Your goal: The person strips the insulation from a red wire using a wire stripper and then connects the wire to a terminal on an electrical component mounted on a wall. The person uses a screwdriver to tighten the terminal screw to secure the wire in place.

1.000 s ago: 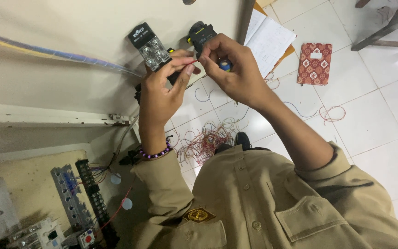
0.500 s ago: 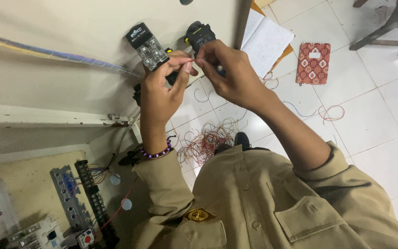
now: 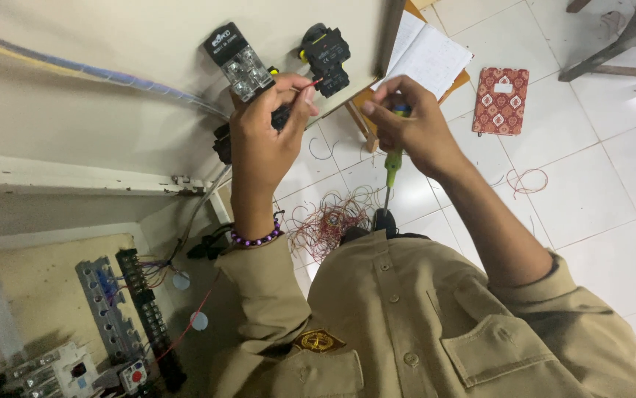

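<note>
Red wire [image 3: 309, 84] pinched near its end by left grip [image 3: 266, 133], thumb and forefinger pressed together on it, tip held just beside the black switch block [image 3: 325, 53] mounted on the back of the cream panel door [image 3: 111, 88]; cannot tell whether the tip sits inside a terminal. Right grip [image 3: 414, 121] closed around a green-handled screwdriver [image 3: 393, 166], blade hanging downward, well apart from the block. Looks like the wiring-in step: conductor offered to the terminal, screw not yet turned. Calls next for seating the bare end fully under the clamp, holding it steady, then swinging the screwdriver up to the terminal screw and tightening without dragging the wire out. Second black block [image 3: 238, 63] with clear front near, to the left, on the same door. Below, tangle of red wire offcuts [image 3: 329, 221] on the tiled floor [image 3: 613, 191], with open notebook [image 3: 428, 55] and red patterned booklet [image 3: 501, 99] farther off.
</note>
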